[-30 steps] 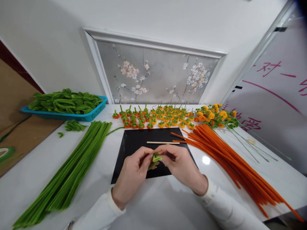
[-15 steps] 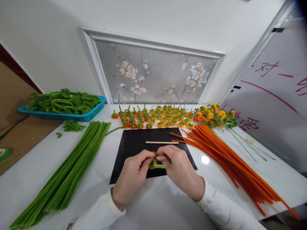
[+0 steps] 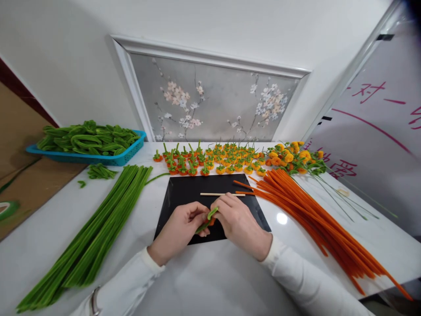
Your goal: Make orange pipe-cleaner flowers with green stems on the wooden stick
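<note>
Over the black mat (image 3: 180,193), my left hand (image 3: 179,224) pinches a small orange and green pipe-cleaner flower (image 3: 212,221), mostly covered by the fingers. My right hand (image 3: 242,224) is closed at the same piece, its fingers against a bent green pipe cleaner (image 3: 212,213) that sticks up between the hands. Whether that green length is joined to the orange part is hidden. A thin pale stick (image 3: 210,194) lies on the mat just beyond the fingers.
Long green pipe cleaners (image 3: 98,232) lie left, orange ones (image 3: 315,219) right. Rows of small pipe-cleaner flower heads (image 3: 204,160) stand behind the mat. A blue basket (image 3: 121,160) of green coils is back left; stemmed flowers (image 3: 289,158) lie back right on the white table (image 3: 204,281).
The green pipe cleaner, earlier a bent loop low between the hands, now points up by the right fingers. My right hand has turned and moved slightly up; my left hand still grips the piece.
</note>
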A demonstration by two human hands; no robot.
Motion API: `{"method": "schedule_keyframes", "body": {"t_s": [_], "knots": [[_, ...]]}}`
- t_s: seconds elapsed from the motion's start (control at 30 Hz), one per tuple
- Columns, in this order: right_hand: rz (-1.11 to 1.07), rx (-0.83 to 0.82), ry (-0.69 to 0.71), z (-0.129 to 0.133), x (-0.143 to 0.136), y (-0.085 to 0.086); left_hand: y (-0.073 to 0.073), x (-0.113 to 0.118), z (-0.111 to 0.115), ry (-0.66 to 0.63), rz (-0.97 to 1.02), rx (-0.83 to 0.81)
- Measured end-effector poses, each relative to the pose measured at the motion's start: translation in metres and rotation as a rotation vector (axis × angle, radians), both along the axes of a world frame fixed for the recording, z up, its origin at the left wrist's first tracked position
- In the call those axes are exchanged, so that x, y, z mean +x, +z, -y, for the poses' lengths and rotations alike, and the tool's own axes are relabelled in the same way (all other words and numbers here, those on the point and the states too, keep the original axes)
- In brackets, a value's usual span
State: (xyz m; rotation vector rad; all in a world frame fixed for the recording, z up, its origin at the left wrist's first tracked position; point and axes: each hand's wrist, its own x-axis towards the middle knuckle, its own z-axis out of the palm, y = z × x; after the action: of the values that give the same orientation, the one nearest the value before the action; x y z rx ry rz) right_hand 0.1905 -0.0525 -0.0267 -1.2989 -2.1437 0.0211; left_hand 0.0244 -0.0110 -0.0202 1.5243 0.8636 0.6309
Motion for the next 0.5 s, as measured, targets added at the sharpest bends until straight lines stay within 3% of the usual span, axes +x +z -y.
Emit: {"method": "schedule_keyframes", "body": {"t_s": [0.17,0.27,0.37,0.5], "knots": [[0.159,0.158,0.153,-0.007,0.009,0.006,0.010,-0.008,-0.004,-0.067,0.016,-0.150],[0.135,0.233,0.255,-0.013,0.012,0.009,0.015,-0.009,-0.004,-0.055,0.054,-0.176],[-0.168,0.077,0.161,-0.018,0.014,0.007,0.014,-0.007,-0.004,0.039,0.087,-0.010],[-0.678,-0.363,0.095,-0.023,0.017,0.002,0.011,-0.001,-0.006,0.154,-0.081,0.473]]}}
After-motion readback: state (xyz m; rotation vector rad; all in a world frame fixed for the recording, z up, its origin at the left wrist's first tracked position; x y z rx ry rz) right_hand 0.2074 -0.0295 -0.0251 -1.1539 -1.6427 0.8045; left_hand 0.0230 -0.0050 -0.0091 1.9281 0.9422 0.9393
